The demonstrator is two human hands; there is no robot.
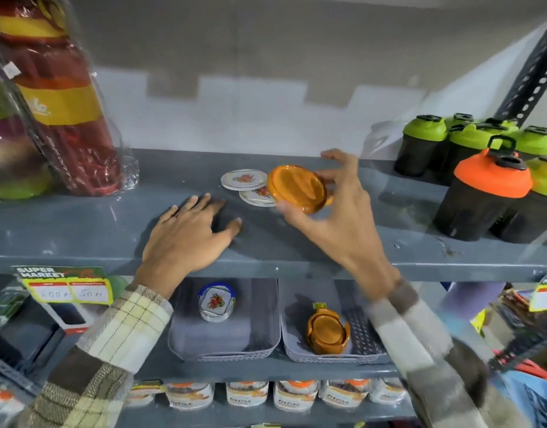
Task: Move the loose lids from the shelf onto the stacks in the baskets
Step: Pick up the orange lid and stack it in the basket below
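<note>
My right hand (334, 211) holds an orange round lid (296, 189) tilted on edge just above the grey shelf (80, 230). Two white lids with a flower print (243, 179) (256, 197) lie flat on the shelf behind it, overlapping, the nearer one partly hidden by the orange lid. My left hand (188, 239) rests palm down on the shelf with fingers spread, holding nothing. On the shelf below, the left grey basket (222, 350) holds a stack of white flower lids (216, 302). The right grey basket (361, 338) holds a stack of orange lids (328, 331).
Dark shaker bottles with green caps (423, 143) and one with an orange cap (485, 193) crowd the shelf's right end. Wrapped red and yellow containers (62, 97) stand at the left. A price tag (68, 287) hangs on the shelf edge. Jars (247, 393) line the lowest shelf.
</note>
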